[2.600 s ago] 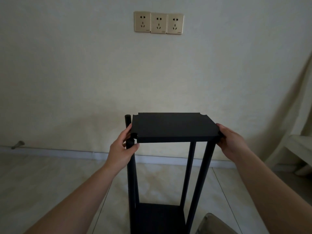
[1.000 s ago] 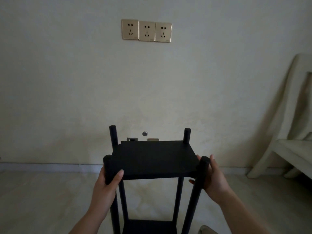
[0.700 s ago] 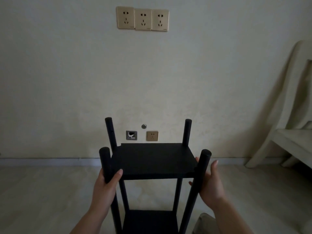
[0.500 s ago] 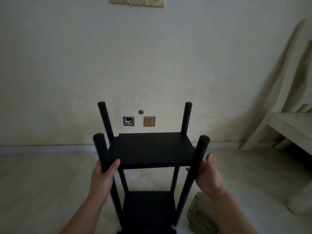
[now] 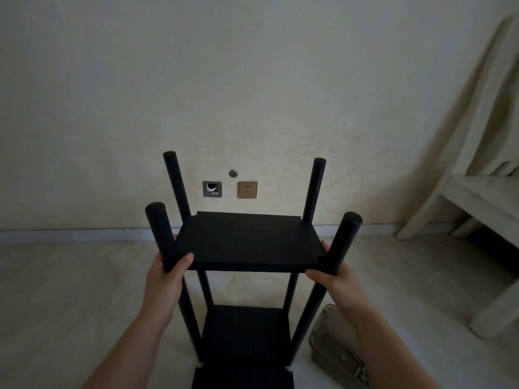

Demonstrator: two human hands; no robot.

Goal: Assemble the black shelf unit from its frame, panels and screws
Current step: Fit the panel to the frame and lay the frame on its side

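Head view: both hands, left hand [image 5: 165,279] and right hand [image 5: 335,282], grip the middle panel [image 5: 250,241] at six o'clock; lower panel [image 5: 244,329] seated, top panel and screws apparently remain.

l hand [image 5: 164,279] | r hand [image 5: 335,282] | both forearms bare, no sleeves | no rings, watch or gloves seen

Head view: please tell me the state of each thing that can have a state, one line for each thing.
upper panel: level between the four posts, tops standing above it
lower panel: seated low in the frame
left hand: grips the near left post
right hand: holds the near right post
wall socket: nothing plugged in
clear box: on the floor, contents unclear
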